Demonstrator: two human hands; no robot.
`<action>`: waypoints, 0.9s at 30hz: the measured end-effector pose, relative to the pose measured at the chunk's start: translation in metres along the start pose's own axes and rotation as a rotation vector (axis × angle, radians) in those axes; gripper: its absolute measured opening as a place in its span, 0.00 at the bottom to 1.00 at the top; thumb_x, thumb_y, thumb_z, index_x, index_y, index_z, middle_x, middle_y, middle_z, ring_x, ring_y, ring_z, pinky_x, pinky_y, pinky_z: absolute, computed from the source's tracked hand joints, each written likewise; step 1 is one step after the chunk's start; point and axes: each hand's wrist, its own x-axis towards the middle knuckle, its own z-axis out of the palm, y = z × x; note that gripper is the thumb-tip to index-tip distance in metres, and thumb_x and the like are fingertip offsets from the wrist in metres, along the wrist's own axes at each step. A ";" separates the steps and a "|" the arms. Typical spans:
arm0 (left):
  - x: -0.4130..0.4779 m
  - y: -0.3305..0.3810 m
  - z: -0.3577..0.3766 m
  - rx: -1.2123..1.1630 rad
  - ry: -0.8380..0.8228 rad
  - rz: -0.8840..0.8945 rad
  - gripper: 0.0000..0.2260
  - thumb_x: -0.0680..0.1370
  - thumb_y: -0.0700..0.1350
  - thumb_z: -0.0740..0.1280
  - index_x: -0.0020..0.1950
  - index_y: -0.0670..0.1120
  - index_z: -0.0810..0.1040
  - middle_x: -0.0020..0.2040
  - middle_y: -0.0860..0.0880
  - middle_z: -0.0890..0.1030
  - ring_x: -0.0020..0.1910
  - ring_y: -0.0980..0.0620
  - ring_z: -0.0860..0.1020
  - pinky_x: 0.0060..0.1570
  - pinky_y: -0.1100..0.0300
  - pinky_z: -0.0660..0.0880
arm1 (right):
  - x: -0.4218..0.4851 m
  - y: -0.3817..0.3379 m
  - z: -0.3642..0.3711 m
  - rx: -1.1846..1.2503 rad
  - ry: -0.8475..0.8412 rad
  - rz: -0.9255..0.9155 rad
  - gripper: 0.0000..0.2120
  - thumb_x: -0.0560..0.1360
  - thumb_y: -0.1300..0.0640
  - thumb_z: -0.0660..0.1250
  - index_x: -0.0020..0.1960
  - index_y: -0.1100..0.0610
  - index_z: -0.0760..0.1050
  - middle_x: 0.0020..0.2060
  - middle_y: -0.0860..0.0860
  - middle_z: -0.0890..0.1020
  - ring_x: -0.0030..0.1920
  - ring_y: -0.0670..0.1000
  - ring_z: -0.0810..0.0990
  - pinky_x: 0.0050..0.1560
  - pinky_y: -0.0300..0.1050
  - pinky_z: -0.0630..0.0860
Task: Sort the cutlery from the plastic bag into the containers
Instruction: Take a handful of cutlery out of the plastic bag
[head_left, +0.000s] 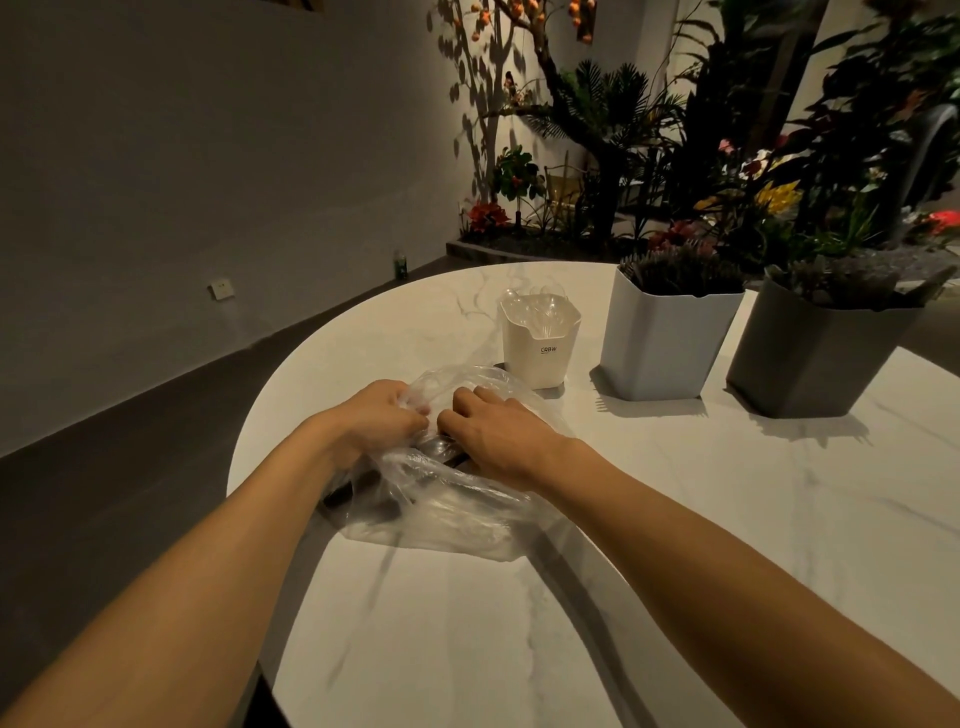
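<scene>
A crumpled clear plastic bag (447, 514) lies on the white marble table (675, 571), with dark cutlery showing faintly through it. My left hand (376, 421) grips the bag's upper left edge with curled fingers. My right hand (493, 434) rests on top of the bag, fingers bent down into the plastic; whether it holds a piece of cutlery is hidden. Just behind the bag stands a small cream container (540, 338) holding several clear plastic spoons. Further right stand a pale grey container (665, 348) and a dark grey container (810, 358), each filled with dark cutlery.
The table's curved edge (244, 447) runs close to the left of the bag, with dark floor beyond. Plants and flowers (675, 171) fill the background behind the table. A small green can (400, 262) stands on the floor by the wall.
</scene>
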 end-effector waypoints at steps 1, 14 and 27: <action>0.001 -0.001 0.000 -0.009 0.000 -0.006 0.07 0.77 0.35 0.67 0.53 0.39 0.81 0.46 0.40 0.83 0.41 0.46 0.81 0.40 0.55 0.77 | 0.000 -0.002 0.000 -0.021 0.012 -0.001 0.20 0.81 0.46 0.64 0.66 0.58 0.70 0.60 0.58 0.71 0.60 0.60 0.71 0.47 0.51 0.67; -0.003 0.017 0.000 0.038 0.135 -0.081 0.08 0.78 0.38 0.61 0.39 0.44 0.73 0.37 0.45 0.73 0.35 0.49 0.70 0.33 0.58 0.66 | -0.002 -0.024 -0.027 -0.281 0.140 0.039 0.10 0.83 0.57 0.56 0.62 0.58 0.70 0.57 0.55 0.77 0.64 0.58 0.70 0.58 0.56 0.69; -0.007 0.023 0.000 0.154 0.109 -0.034 0.13 0.83 0.54 0.66 0.55 0.44 0.76 0.57 0.43 0.79 0.49 0.47 0.76 0.51 0.52 0.72 | -0.006 -0.011 -0.073 -0.070 -0.246 0.216 0.06 0.78 0.64 0.60 0.51 0.55 0.73 0.36 0.50 0.68 0.40 0.55 0.73 0.42 0.48 0.71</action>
